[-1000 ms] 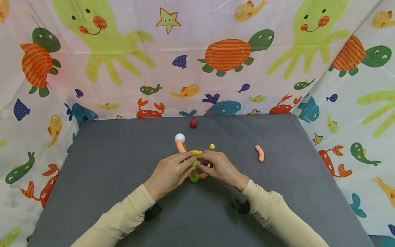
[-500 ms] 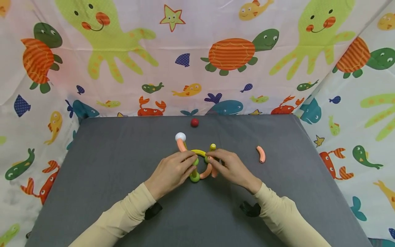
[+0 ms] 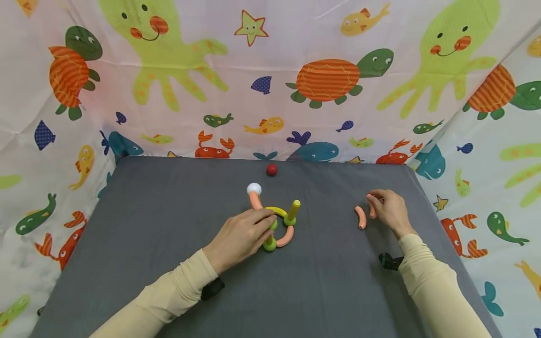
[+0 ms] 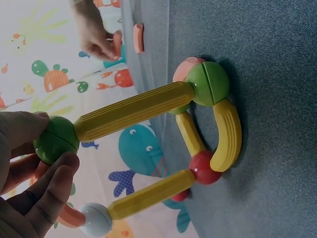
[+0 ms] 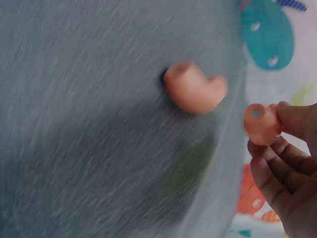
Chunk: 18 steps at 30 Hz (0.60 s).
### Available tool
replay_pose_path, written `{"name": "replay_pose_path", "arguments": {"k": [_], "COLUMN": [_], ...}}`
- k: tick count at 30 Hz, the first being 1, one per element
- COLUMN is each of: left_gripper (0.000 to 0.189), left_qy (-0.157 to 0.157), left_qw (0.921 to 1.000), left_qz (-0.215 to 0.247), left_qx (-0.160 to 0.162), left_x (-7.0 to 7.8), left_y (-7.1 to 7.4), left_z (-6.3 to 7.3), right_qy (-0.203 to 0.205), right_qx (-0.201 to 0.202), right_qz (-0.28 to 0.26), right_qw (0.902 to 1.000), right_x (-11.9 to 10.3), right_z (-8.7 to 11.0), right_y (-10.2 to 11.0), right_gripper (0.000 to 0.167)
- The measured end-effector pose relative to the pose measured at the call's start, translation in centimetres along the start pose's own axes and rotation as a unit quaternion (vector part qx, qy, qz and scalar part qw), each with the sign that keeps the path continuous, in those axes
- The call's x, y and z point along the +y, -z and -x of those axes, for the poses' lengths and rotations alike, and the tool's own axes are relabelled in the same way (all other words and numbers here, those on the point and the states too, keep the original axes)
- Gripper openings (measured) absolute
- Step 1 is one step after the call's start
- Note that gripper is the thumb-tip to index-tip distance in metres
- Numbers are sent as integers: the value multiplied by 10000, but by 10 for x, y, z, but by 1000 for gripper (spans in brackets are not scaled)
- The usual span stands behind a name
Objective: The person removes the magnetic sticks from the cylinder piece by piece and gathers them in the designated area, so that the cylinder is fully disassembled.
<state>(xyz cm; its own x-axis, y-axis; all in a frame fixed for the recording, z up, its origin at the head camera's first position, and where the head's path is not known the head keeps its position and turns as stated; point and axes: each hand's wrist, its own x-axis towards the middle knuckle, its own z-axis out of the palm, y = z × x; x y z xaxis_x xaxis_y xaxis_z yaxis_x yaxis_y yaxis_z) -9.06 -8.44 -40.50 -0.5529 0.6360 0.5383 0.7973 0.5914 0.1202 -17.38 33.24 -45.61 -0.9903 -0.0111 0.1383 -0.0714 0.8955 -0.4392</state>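
My left hand (image 3: 238, 237) pinches a green ball (image 4: 57, 141) between thumb and fingers. This ball tops a ribbed yellow rod (image 4: 136, 111) that rises from another green ball (image 4: 210, 83) in the ring-shaped base of a toy build. A second upright rod carries a white ball (image 3: 254, 189), from which a curved pink stick (image 3: 255, 200) runs toward the left hand. On the right of the ring, a yellow rod (image 3: 293, 210) stands with its top end bare. Off to the right, my right hand (image 3: 390, 211) pinches a short curved pink stick (image 5: 260, 126) above the table.
Another curved pink stick (image 3: 360, 218) lies on the grey table (image 3: 321, 281), just left of the right hand. Behind the build, a loose red ball (image 3: 272, 170) sits near the table's back edge. A curtain with sea animals (image 3: 327, 80) hangs behind and along both sides.
My right hand has left the build and swung far right with the curved pink stick, close to the one lying there. My left hand keeps its hold on the green ball.
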Motion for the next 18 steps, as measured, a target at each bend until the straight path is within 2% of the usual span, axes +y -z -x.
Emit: {"name": "replay_pose_path", "arguments": {"k": [6, 11, 18], "left_gripper": [29, 29, 28], "left_qy": [2, 7, 5], "left_qw": [10000, 10000, 10000], "left_qz": [42, 61, 39], "left_qx": [31, 40, -3], "left_x": [-1, -1, 1], "left_y": [1, 0, -2], "left_z": [-2, -1, 0], "right_qy": [-159, -185, -425], "right_qx": [-255, -548, -768], "right_qz": [225, 237, 174], "right_qw": [9993, 9980, 9960], "right_x": [18, 22, 25], "right_z": [5, 7, 9], "right_y": [-6, -14, -20], "right_gripper": [24, 24, 26]}}
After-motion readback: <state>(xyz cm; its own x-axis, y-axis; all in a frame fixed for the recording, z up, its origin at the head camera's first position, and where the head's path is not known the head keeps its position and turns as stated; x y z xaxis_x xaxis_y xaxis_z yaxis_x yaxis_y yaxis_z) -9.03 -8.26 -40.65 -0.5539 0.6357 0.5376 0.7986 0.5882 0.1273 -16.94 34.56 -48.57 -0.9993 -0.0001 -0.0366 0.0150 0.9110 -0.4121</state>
